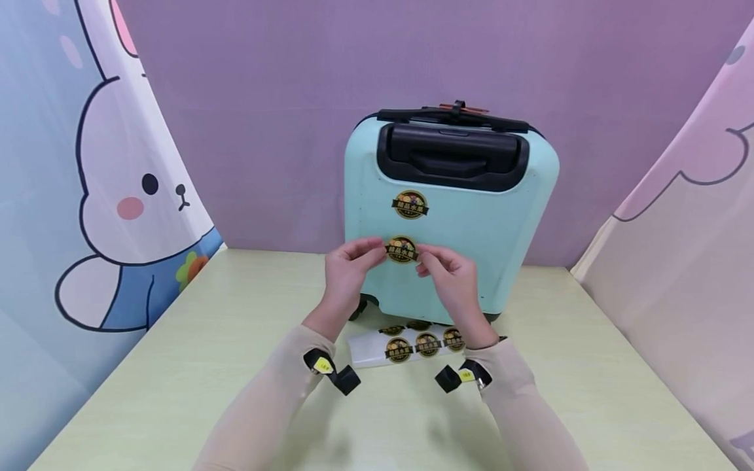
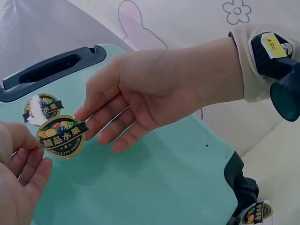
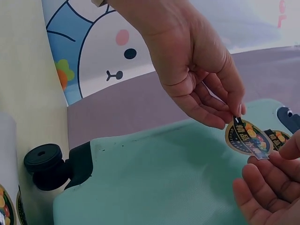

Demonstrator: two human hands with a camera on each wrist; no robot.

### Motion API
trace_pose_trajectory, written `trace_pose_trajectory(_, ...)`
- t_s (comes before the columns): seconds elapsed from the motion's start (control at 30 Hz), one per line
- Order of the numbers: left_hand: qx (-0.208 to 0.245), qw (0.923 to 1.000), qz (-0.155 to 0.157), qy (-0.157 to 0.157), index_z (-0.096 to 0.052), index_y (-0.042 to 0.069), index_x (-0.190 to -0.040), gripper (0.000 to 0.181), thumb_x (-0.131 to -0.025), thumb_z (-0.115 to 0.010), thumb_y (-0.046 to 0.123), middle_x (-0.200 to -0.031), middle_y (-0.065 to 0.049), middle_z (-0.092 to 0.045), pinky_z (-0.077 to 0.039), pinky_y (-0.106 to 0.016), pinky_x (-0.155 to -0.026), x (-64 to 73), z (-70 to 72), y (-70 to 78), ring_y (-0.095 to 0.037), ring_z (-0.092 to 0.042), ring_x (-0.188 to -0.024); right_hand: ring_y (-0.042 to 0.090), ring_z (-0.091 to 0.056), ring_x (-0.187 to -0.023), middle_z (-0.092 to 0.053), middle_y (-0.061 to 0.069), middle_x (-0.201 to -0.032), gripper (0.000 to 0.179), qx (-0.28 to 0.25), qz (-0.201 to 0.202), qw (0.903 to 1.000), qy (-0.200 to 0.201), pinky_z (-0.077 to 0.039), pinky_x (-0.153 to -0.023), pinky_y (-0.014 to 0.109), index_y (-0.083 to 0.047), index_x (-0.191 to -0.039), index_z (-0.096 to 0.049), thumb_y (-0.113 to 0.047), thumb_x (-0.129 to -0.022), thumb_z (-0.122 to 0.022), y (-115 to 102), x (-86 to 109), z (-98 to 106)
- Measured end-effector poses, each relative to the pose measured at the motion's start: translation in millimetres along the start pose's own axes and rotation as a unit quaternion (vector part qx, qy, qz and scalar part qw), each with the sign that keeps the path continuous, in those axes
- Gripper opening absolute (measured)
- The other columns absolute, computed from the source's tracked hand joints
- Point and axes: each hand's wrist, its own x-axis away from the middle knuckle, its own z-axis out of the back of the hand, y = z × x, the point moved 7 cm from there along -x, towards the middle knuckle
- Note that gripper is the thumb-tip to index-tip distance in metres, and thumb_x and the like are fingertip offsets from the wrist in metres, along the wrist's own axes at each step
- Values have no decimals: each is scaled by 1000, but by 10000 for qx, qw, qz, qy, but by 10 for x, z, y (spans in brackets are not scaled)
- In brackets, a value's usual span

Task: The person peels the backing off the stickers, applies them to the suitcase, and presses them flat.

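A round black-and-gold fruit sticker (image 1: pixel 402 250) with a banner across it is held between both hands, in front of a mint-green suitcase (image 1: pixel 453 281). My left hand (image 1: pixel 352 265) pinches the banner's left end between thumb and finger. At the opposite end, the right hand (image 1: pixel 450 275) pinches the banner's tip. In the left wrist view the sticker (image 2: pixel 62 136) appears slightly apart from the suitcase surface; whether any of it touches cannot be told. A matching sticker (image 1: pixel 410 205) lies on the suitcase just above.
On the pale table (image 1: pixel 283 392), a white sheet of several more stickers (image 1: pixel 368 348) lies before the suitcase. The suitcase stands upright, its black handle recess (image 1: pixel 453 157) at the top and a wheel (image 1: pixel 363 306) below. A purple cloth backdrop (image 1: pixel 265 131) hangs behind.
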Motion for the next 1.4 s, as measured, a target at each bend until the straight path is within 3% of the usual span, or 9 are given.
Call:
trace_pose_trajectory(0.53,-87,9991,-391,151,-71,-8,-106,20,-86,-72,-8,-99,-9,-74,-57,-29,-85,-41,-28,17,-12,-70,-89,4,-65,-70,-72,25,-98,22,364,360,9987,-39,-58,-69,21,8,-113,-71,2,-95,-60,-35,-82,-52)
trace_pose_trajectory(1.0,-118,9989,-424,185,-69,-9,-110,24,-86,-69,-12,-106,-15,-73,-56,-30,-88,-52,-34,-3,-12,-70,-93,-2,-62,-72,-71,23,-99,27,713,443,9964,-73,-54,-66,16,7,-117,-70,4,-92,-58,-39,-102,-82)
trace_pose_trajectory(1.23,-132,9991,-381,114,-69,-8,-111,25,-87,-68,-11,-108,-14,-73,-56,-30,-90,-40,-38,5,-15,-70,-97,21,-67,-82,-71,20,-102,31,1144,539,9919,-114,-54,-71,17,5,-119,-69,3,-90,-60,-64,-94,-102)
trace_pose_trajectory(1.4,-85,9991,-414,83,-69,-8,-111,25,-86,-68,-12,-108,-14,-73,-56,-31,-89,-47,-40,6,-15,-70,-98,30,-68,-90,-70,19,-107,34,1507,601,9864,-263,-58,-78,30,5,-123,-66,1,-89,-60,-93,-86,-123)
